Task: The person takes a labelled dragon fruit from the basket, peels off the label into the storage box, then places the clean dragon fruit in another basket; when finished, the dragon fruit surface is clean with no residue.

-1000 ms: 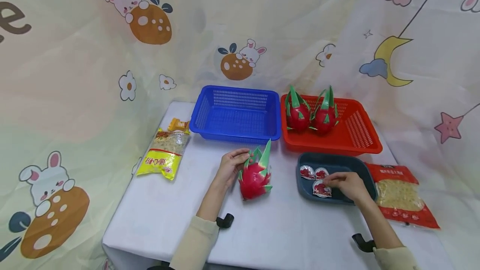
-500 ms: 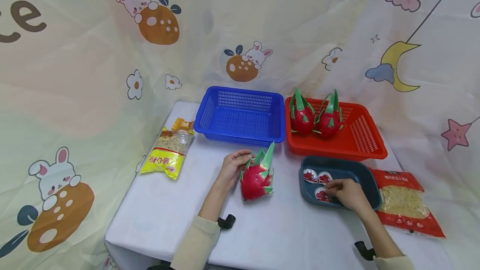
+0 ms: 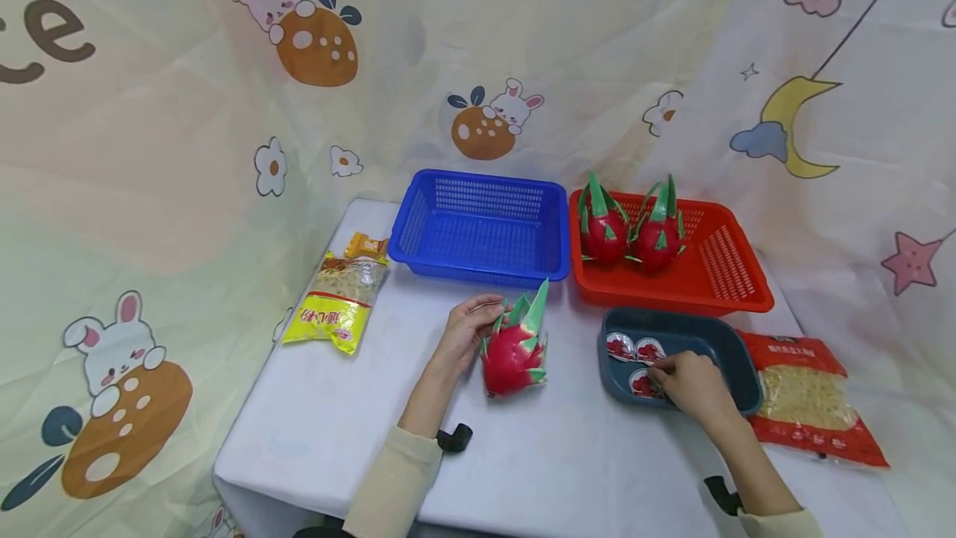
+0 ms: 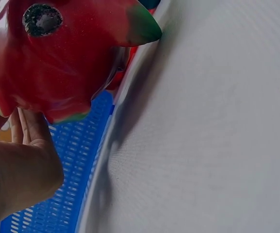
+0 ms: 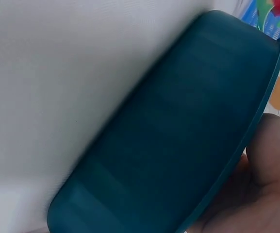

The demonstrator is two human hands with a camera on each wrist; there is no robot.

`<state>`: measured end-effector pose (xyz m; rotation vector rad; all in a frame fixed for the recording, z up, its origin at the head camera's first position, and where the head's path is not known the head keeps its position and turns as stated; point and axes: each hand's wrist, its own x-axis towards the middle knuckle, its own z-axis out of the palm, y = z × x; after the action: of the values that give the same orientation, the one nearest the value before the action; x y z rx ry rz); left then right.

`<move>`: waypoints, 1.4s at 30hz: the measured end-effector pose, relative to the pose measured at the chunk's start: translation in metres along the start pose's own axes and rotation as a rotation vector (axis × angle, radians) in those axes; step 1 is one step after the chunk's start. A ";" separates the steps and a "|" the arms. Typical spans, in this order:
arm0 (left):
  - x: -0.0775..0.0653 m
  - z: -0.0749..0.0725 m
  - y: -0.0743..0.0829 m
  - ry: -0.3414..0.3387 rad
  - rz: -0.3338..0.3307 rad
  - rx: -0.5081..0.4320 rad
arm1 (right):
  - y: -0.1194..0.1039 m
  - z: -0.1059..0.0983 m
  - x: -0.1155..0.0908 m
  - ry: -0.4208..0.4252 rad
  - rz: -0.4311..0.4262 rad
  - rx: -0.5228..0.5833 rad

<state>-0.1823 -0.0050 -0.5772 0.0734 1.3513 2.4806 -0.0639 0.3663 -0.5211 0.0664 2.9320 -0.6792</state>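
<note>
My left hand [image 3: 470, 326] holds a red dragon fruit [image 3: 514, 361] by its green leaves, fingertips and thumb at the crown. The fruit stands tilted over the white table. In the left wrist view its red underside, with a dark round spot, fills the top left, and the left palm shows below it. My right hand [image 3: 695, 384] reaches into a dark blue-green tray [image 3: 735, 353], pinching the edge of a round dragon-fruit sticker [image 3: 642, 383]. Two similar stickers [image 3: 620, 347] lie just behind it. In the right wrist view the tray's side wall hides the fingertips.
Behind stand a blue basket [image 3: 478, 271] and a red basket [image 3: 672, 295] with two dragon fruits [image 3: 657, 241]. A yellow bag [image 3: 332, 305] and an orange packet [image 3: 368, 246] lie at left. A red bag [image 3: 810, 397] lies right of the tray.
The head view has shifted slightly. Both hands stay nearly in place, the left on the dragon fruit and the right at the same sticker.
</note>
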 end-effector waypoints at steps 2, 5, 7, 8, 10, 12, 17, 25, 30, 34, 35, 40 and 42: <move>0.000 0.001 -0.001 -0.007 0.002 -0.004 | 0.001 0.001 -0.001 0.016 0.018 -0.025; 0.000 0.002 -0.002 -0.017 -0.002 -0.004 | -0.001 0.003 -0.004 0.080 0.029 -0.073; -0.001 0.003 -0.001 -0.022 -0.002 -0.004 | -0.006 0.005 -0.006 0.129 0.019 -0.077; -0.001 0.003 -0.001 -0.022 -0.002 -0.003 | -0.010 0.006 -0.006 0.149 0.008 -0.063; -0.001 0.003 0.000 -0.023 0.004 0.001 | -0.018 0.007 -0.004 0.171 -0.021 -0.010; -0.001 0.003 0.001 -0.024 0.012 0.004 | -0.027 0.008 -0.001 0.179 -0.052 0.055; 0.001 0.003 0.004 -0.041 -0.004 0.021 | -0.048 0.008 0.011 0.179 -0.102 0.204; -0.004 0.001 0.006 -0.070 -0.013 0.081 | -0.096 0.008 0.035 0.198 -0.160 0.511; -0.005 0.001 0.006 -0.086 -0.009 0.082 | -0.125 0.010 0.052 -0.006 -0.109 0.694; -0.005 0.002 0.006 -0.086 -0.009 0.073 | -0.139 0.018 0.062 -0.164 -0.043 0.813; -0.005 0.003 0.005 -0.088 -0.006 0.071 | -0.141 0.021 0.063 -0.180 -0.028 0.833; -0.006 0.001 0.006 -0.100 0.002 0.071 | -0.141 0.032 0.068 -0.199 0.016 0.919; -0.006 0.001 0.007 -0.123 0.004 0.087 | -0.139 0.034 0.068 -0.199 0.012 0.960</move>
<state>-0.1779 -0.0095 -0.5707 0.2445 1.4078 2.3767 -0.1374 0.2272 -0.5003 0.0972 2.1565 -1.8717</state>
